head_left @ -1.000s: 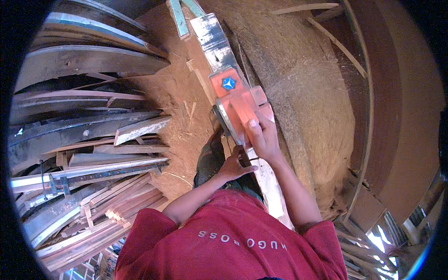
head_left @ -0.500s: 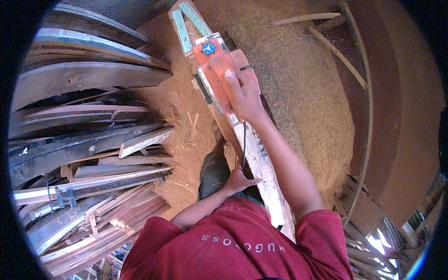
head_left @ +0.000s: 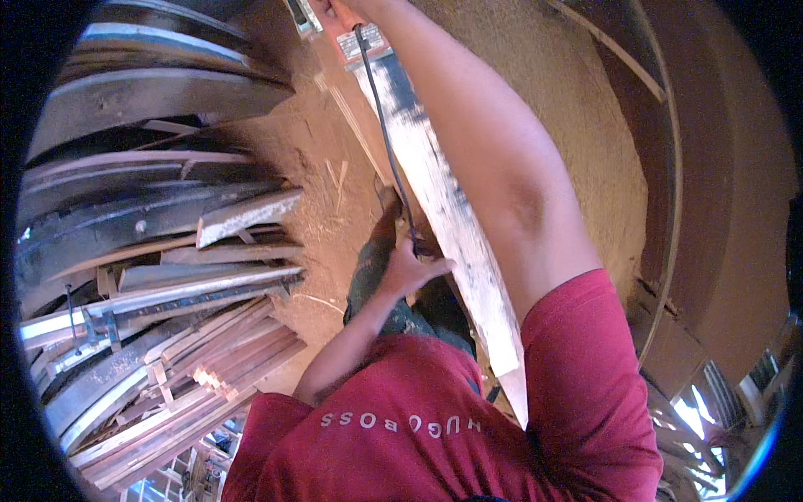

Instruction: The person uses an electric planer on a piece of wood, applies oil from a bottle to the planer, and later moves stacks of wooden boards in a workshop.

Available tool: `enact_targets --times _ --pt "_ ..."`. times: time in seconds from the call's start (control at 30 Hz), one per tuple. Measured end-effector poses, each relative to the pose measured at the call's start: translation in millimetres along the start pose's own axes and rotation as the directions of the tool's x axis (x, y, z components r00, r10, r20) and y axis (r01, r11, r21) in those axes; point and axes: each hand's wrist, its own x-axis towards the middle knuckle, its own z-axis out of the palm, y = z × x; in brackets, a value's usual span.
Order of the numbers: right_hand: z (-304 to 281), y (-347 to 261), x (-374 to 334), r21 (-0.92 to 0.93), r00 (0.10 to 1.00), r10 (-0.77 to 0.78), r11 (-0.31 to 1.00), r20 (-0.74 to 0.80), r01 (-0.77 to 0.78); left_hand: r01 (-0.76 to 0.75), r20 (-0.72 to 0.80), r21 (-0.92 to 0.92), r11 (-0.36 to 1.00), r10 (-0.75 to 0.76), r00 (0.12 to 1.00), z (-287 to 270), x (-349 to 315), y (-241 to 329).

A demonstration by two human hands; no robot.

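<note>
At the top edge, my right hand [head_left: 335,10] is on an orange electric planer [head_left: 341,25]; both are partly cut off by the frame. The planer rests on the far part of a long wooden beam [head_left: 447,205], whose face is pale with dark patches. A black power cord [head_left: 385,125] runs from the planer's rear end toward me, beside the beam, into my left hand [head_left: 408,272]. That hand closes round the cord near my lap, its thumb stretched out to the beam's left edge. The fingers' far side is hidden.
Stacked planks and timber [head_left: 150,192] fill the left side, with thin strips [head_left: 242,335] nearer me. Sawdust and shavings [head_left: 552,167] cover the ground around the beam. A large brown curved surface [head_left: 736,209] and a long wooden strip [head_left: 676,192] stand on the right.
My right arm has stretched forward, and the planer has slid away from me along the beam toward the top edge. My left hand with the cord appears slightly higher in the picture.
</note>
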Motion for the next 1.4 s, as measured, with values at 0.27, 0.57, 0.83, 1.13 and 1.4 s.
enact_targets --times 0.27,0.57,0.83,1.13,1.4 --pt "-150.7 49.8 -365.3 0.151 0.985 0.073 0.984 0.157 -0.097 0.068 -0.173 -0.196 0.978 -0.103 0.979 -72.3 -136.6 -174.8" --pt "-301.4 95.2 -802.9 0.103 0.775 0.592 0.776 0.221 -0.623 -0.222 0.320 0.492 0.842 0.063 0.945 62.2 -238.7 -170.1" --pt "-330.7 112.3 -902.7 0.230 0.765 0.617 0.729 0.187 -0.645 -0.211 0.477 0.478 0.853 -0.050 0.877 114.2 -271.4 -169.4" --pt "-296.7 97.6 -758.7 0.233 0.816 0.519 0.786 0.256 -0.573 -0.045 0.209 0.446 0.894 -0.055 0.976 44.3 -247.0 -165.9" --pt "-242.9 87.1 -605.6 0.294 0.874 0.437 0.824 0.214 -0.484 0.022 0.082 0.336 0.941 -0.053 0.995 -27.5 -196.6 -136.2"
